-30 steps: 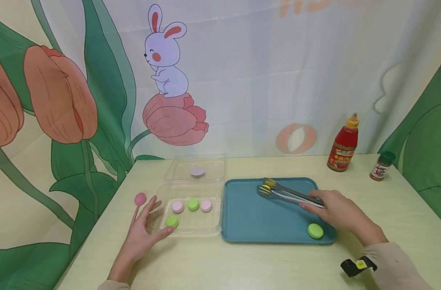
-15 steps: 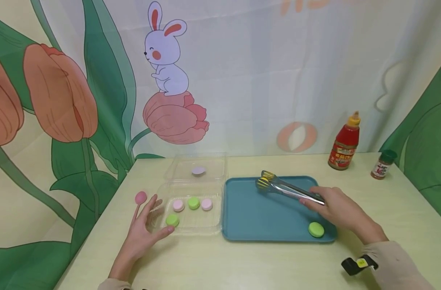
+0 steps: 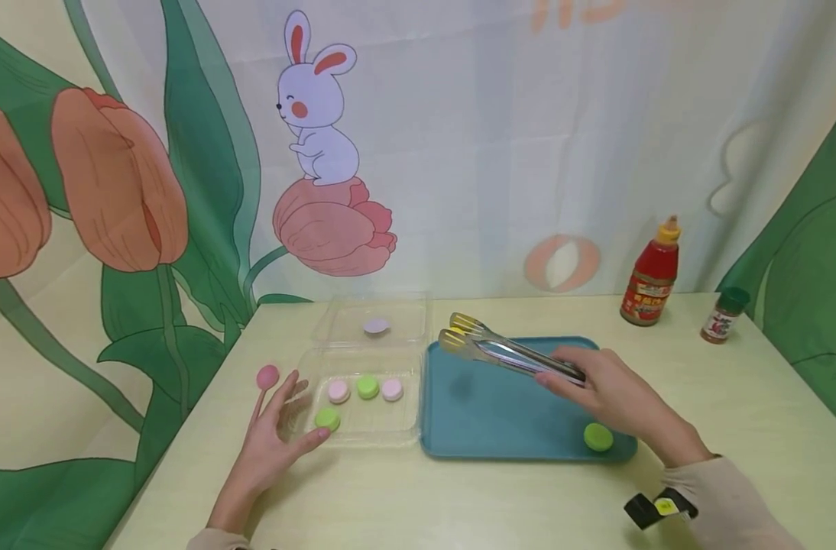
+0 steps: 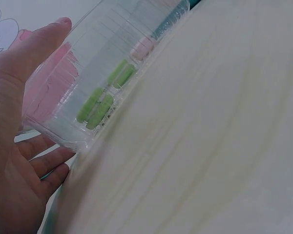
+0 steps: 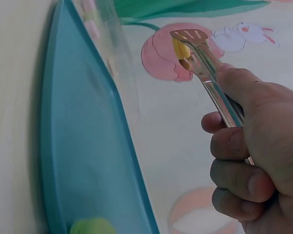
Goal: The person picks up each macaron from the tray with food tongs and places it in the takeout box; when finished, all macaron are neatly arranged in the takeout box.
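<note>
Silver tongs [image 3: 516, 357]: your right hand [image 3: 607, 391] curls round them, tips pinching a yellow cookie [image 5: 180, 49] above the tray [image 3: 507, 428].
Left hand [image 3: 270, 447]: spread beside the box [image 3: 377, 420], gripping nothing.
Clear box: four cookies [image 3: 367, 386] in.
Blue tray: one green cookie [image 3: 598, 437] left.

A pale-yellow, wood-grained table [image 3: 390, 504] carries a clear plastic clamshell container [image 3: 373, 418] left of centre, its lid [image 3: 345, 325] laid open toward the far edge; just right of it lies a blue rectangular tray [image 3: 500, 428]. A red sauce bottle [image 3: 652, 281] and small green-capped seasoning jar [image 3: 724, 317] stand upright at far right
</note>
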A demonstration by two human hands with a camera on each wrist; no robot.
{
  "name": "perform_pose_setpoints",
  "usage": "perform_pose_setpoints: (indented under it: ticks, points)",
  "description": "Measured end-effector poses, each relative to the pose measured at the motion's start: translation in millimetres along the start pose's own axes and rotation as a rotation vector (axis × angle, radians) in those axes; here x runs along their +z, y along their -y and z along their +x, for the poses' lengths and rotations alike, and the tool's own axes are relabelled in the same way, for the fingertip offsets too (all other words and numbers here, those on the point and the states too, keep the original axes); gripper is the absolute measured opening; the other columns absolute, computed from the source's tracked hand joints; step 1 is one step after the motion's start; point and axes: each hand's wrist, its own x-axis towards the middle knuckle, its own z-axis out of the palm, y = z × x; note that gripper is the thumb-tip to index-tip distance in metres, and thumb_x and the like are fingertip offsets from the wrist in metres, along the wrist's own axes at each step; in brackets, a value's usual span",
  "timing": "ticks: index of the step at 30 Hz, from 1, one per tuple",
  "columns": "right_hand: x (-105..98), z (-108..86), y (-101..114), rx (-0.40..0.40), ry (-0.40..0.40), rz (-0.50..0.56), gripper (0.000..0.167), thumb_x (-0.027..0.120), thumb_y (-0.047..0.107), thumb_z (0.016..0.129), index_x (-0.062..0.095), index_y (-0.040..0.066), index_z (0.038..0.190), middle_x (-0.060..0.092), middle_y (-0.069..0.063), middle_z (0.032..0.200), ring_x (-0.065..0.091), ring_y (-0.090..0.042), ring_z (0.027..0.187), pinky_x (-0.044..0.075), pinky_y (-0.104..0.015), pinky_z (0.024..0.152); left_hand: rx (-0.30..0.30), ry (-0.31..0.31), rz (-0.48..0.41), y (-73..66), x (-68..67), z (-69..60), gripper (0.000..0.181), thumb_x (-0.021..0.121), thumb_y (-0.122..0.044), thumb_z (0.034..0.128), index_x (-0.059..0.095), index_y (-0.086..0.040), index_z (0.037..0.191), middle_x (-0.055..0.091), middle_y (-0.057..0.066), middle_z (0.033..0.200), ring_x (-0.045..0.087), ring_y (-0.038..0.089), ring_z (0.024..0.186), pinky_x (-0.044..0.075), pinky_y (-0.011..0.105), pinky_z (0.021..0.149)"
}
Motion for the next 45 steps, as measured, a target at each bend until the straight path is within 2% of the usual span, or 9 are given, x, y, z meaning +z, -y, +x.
perform_pose_setpoints:
  ticks: [5, 9, 12, 17, 22, 28, 31, 35, 45]
  points:
    - [10.8, 11.4, 21.1, -0.070, 0.018, 0.019, 0.017, 0.072, 0.040, 0.110, 0.067, 0.027, 0.101, 0.050, 0.013, 0.073, 0.042, -0.004, 0.059, 0.036, -0.025, 0.055, 0.001, 0.001, -0.002, 0.1, 0.2, -0.9, 0.114, 0.095, -0.033, 0.0914, 0.023, -0.015, 0.178, 0.046, 0.015, 0.174, 0.047, 0.040, 0.159, 0.020, 0.075, 0.131]
    - [24.6, 24.4, 40.1, -0.092, 0.080, 0.035, 0.021, 0.069, 0.046, 0.111, 0.071, 0.026, 0.107, 0.059, 0.012, 0.078, 0.049, -0.005, 0.060, 0.040, -0.025, 0.055, -0.009, -0.003, 0.012, 0.3, 0.3, -0.8, 0.114, 0.095, -0.035, 0.0915, 0.023, -0.016, 0.178, 0.045, 0.015, 0.174, 0.047, 0.040, 0.159, 0.018, 0.076, 0.131]
    - [37.8, 34.5, 52.2, -0.107, 0.135, 0.051, 0.028, 0.067, 0.052, 0.111, 0.072, 0.025, 0.107, 0.060, 0.011, 0.077, 0.048, -0.004, 0.058, 0.040, -0.024, 0.054, -0.012, -0.008, 0.022, -0.1, 0.5, 0.0, 0.114, 0.095, -0.036, 0.0911, 0.024, -0.016, 0.178, 0.046, 0.014, 0.174, 0.047, 0.040, 0.159, 0.017, 0.077, 0.131]
    - [60.0, 48.7, 63.7, -0.151, 0.210, 0.056, 0.032, 0.063, 0.055, 0.112, 0.072, 0.025, 0.106, 0.061, 0.012, 0.076, 0.044, -0.002, 0.056, 0.038, -0.024, 0.053, 0.003, -0.019, 0.021, 0.1, 1.8, 0.8, 0.114, 0.096, -0.036, 0.0897, 0.026, -0.016, 0.178, 0.049, 0.014, 0.172, 0.050, 0.038, 0.157, 0.018, 0.075, 0.132]
    - [74.6, 57.3, 69.3, -0.171, 0.275, 0.026, 0.034, 0.062, 0.055, 0.112, 0.074, 0.023, 0.109, 0.064, 0.012, 0.078, 0.046, -0.002, 0.057, 0.041, -0.025, 0.054, 0.032, -0.021, -0.002, 0.9, 3.2, 0.5, 0.114, 0.097, -0.033, 0.0887, 0.028, -0.015, 0.177, 0.050, 0.015, 0.171, 0.052, 0.039, 0.156, 0.020, 0.074, 0.132]
    - [80.9, 65.7, 78.6, -0.168, 0.330, -0.037, 0.033, 0.065, 0.050, 0.113, 0.077, 0.019, 0.109, 0.065, 0.012, 0.077, 0.049, -0.002, 0.058, 0.043, -0.026, 0.057, 0.031, -0.023, 0.007, -0.2, 1.6, 0.7, 0.114, 0.097, -0.034, 0.0887, 0.027, -0.016, 0.177, 0.050, 0.014, 0.172, 0.052, 0.039, 0.156, 0.017, 0.075, 0.132]
    - [83.2, 69.6, 84.4, -0.160, 0.362, -0.060, 0.034, 0.066, 0.047, 0.113, 0.076, 0.019, 0.098, 0.057, 0.011, 0.071, 0.044, -0.004, 0.057, 0.039, -0.027, 0.057, 0.019, -0.023, 0.016, -0.3, 0.6, 0.2, 0.115, 0.097, -0.035, 0.0890, 0.027, -0.016, 0.178, 0.049, 0.014, 0.172, 0.051, 0.039, 0.156, 0.017, 0.076, 0.131]
    - [84.8, 72.7, 93.9, -0.162, 0.380, -0.089, 0.038, 0.068, 0.045, 0.112, 0.066, 0.019, 0.083, 0.045, 0.007, 0.066, 0.038, -0.006, 0.056, 0.034, -0.028, 0.057, 0.015, -0.023, 0.023, -0.2, 0.4, -0.4, 0.115, 0.097, -0.035, 0.0892, 0.026, -0.016, 0.178, 0.049, 0.014, 0.172, 0.050, 0.039, 0.157, 0.018, 0.076, 0.131]
    - [83.3, 74.3, 107.4, -0.137, 0.383, -0.151, 0.030, 0.073, 0.042, 0.110, 0.067, 0.022, 0.087, 0.059, 0.007, 0.070, 0.055, -0.009, 0.056, 0.041, -0.029, 0.053, 0.029, -0.011, -0.005, -0.7, 1.3, -0.5, 0.115, 0.096, -0.031, 0.0899, 0.025, -0.014, 0.178, 0.048, 0.015, 0.172, 0.050, 0.040, 0.157, 0.020, 0.074, 0.132]
